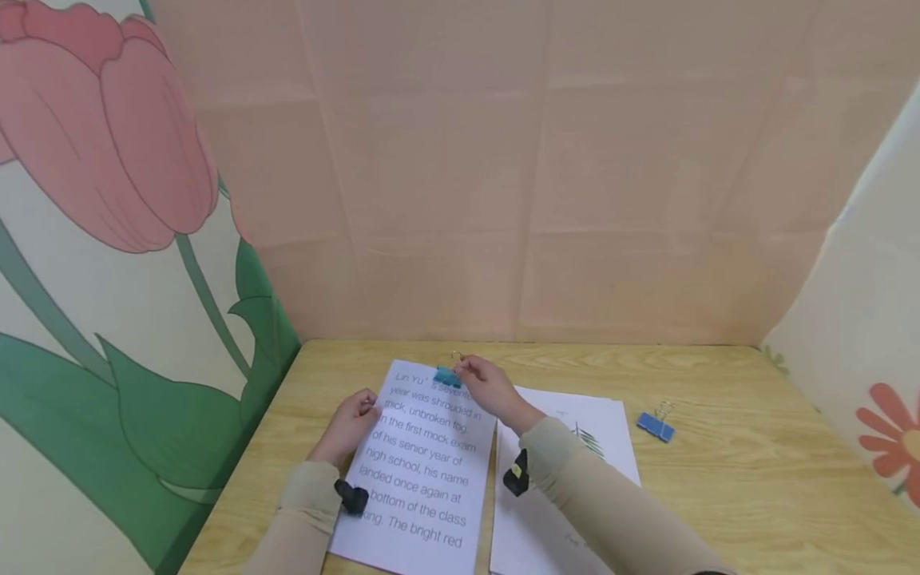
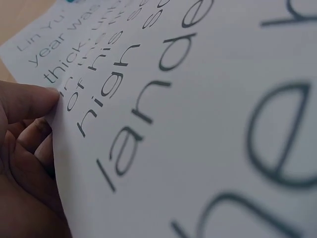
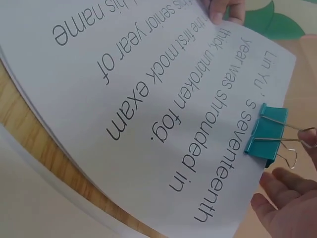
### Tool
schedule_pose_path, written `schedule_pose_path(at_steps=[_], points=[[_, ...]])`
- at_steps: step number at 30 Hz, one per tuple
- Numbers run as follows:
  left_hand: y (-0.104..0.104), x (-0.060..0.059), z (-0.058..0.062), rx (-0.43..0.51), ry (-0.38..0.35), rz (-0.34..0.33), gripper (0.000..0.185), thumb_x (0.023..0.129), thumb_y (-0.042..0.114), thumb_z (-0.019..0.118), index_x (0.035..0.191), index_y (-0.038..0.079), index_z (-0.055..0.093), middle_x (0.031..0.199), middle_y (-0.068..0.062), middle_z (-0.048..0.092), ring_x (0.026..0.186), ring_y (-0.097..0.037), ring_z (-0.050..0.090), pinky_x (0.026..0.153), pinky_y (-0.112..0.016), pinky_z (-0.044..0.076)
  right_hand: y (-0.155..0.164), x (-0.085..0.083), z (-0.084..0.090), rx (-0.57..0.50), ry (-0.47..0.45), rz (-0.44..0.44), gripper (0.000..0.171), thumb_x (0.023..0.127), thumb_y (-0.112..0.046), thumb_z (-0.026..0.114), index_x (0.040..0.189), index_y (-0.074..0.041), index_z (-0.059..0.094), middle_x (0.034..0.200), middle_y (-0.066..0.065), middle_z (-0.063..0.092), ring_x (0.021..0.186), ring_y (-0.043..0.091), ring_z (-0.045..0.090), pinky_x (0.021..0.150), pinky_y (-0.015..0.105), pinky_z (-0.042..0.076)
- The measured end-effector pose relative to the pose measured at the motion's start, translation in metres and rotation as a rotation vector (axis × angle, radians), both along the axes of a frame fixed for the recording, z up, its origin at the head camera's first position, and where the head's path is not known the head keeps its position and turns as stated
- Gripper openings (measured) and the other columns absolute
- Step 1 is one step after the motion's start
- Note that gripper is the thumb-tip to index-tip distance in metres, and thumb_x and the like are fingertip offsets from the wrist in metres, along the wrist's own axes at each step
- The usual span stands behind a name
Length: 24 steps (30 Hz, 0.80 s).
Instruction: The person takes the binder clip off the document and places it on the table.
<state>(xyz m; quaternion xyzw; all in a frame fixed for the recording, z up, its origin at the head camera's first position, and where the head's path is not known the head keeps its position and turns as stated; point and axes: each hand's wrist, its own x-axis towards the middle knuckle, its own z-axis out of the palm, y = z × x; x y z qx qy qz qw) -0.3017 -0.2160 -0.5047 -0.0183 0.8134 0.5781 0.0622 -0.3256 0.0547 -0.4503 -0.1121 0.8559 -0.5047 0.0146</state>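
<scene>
The right hand [image 1: 487, 386] was pinching the wire handles of the teal binder clip [image 1: 447, 375], clamped on the printed sheets [image 1: 424, 471] at their 12 o'clock edge. The left hand [image 1: 350, 423] pinched the stack's 9 o'clock edge between thumb and fingers. A blue binder clip [image 1: 655, 426] sat well off at 3 o'clock on the wooden table [image 1: 755, 479].

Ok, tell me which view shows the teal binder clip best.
The right wrist view: the teal binder clip fills it close up, clamped on the printed sheet's top edge, wire handles by the right hand. The head view shows it small; the left wrist view barely catches it.
</scene>
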Motion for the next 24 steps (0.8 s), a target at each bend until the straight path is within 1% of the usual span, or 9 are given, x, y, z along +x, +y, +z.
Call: schedule_pose_path(at_steps=[2,6,8,10,11,13,15,18,24], points=[[-0.0001,0.0001,-0.0009,0.009,0.003,-0.002,0.008,0.107,0.008,0.051,0.101,0.005,0.056,0.093,-0.011,0.069,0.077,-0.025,0.065,0.071,-0.034,0.048,0.001,-0.0005,-0.0006,-0.018,-0.004,0.008,0.02,0.107,-0.024,0.056,0.11,-0.009,0.069,0.143,0.016,0.059,0.135,0.038,0.053,0.111,0.057,0.039],[0.0,0.0,-0.0031,0.025,0.011,-0.003,0.008,0.107,0.008,0.051,0.102,0.005,0.057,0.094,-0.011,0.069,0.078,-0.025,0.065,0.072,-0.035,0.049,0.0027,-0.0007,-0.0012,-0.053,0.005,0.03,0.018,0.105,-0.023,0.06,0.109,-0.007,0.069,0.144,0.016,0.059,0.135,0.038,0.053,0.111,0.054,0.04],[-0.0001,-0.0001,-0.004,0.027,0.016,-0.004,0.008,0.107,0.008,0.051,0.103,0.004,0.057,0.093,-0.011,0.069,0.078,-0.025,0.065,0.072,-0.035,0.049,0.0036,-0.0016,-0.0021,-0.078,0.013,0.038,0.018,0.105,-0.021,0.061,0.112,-0.005,0.068,0.142,0.017,0.06,0.133,0.037,0.055,0.11,0.053,0.041],[-0.0008,-0.0002,-0.0047,0.029,0.017,-0.001,0.008,0.107,0.008,0.051,0.104,0.005,0.058,0.093,-0.011,0.069,0.078,-0.025,0.065,0.072,-0.035,0.049,0.0041,-0.0023,-0.002,-0.111,0.004,0.049,0.025,0.104,-0.019,0.063,0.122,-0.002,0.065,0.141,0.017,0.06,0.132,0.035,0.056,0.11,0.05,0.042],[-0.0014,-0.0001,-0.0047,0.028,0.015,0.001,0.008,0.107,0.009,0.051,0.104,0.005,0.058,0.093,-0.011,0.069,0.078,-0.025,0.065,0.072,-0.035,0.049,0.0041,-0.0027,-0.0017,-0.127,0.001,0.057,0.031,0.103,-0.018,0.064,0.129,-0.001,0.062,0.141,0.017,0.06,0.131,0.035,0.057,0.11,0.049,0.043],[-0.0024,0.0002,-0.0049,0.024,0.013,0.006,0.008,0.106,0.009,0.051,0.104,0.005,0.058,0.093,-0.011,0.069,0.078,-0.025,0.065,0.072,-0.035,0.049,0.0039,-0.003,-0.0006,-0.164,-0.015,0.073,0.046,0.102,-0.015,0.065,0.143,0.001,0.053,0.141,0.019,0.06,0.13,0.035,0.057,0.109,0.048,0.043],[-0.0034,0.0006,-0.0053,0.025,0.01,0.009,0.008,0.106,0.009,0.052,0.104,0.005,0.058,0.094,-0.011,0.069,0.078,-0.025,0.065,0.072,-0.035,0.049,0.0035,-0.0028,0.0006,-0.175,-0.027,0.087,0.058,0.101,-0.014,0.067,0.152,0.002,0.044,0.142,0.019,0.058,0.131,0.035,0.057,0.109,0.048,0.043],[-0.0038,0.0011,-0.0055,0.027,0.011,0.007,0.008,0.106,0.008,0.052,0.105,0.004,0.059,0.094,-0.011,0.07,0.078,-0.025,0.066,0.072,-0.035,0.05,0.0025,-0.0025,0.0017,-0.172,-0.041,0.093,0.064,0.099,-0.015,0.07,0.153,0.003,0.042,0.142,0.021,0.057,0.131,0.035,0.057,0.109,0.049,0.043],[-0.002,0.0012,-0.0066,0.027,0.026,0.002,0.008,0.106,0.008,0.052,0.105,0.004,0.059,0.094,-0.01,0.07,0.076,-0.025,0.066,0.071,-0.035,0.051,0.0017,-0.0025,-0.0004,-0.094,-0.023,0.085,0.061,0.099,-0.021,0.071,0.151,-0.001,0.047,0.141,0.017,0.06,0.132,0.035,0.056,0.111,0.051,0.041]])
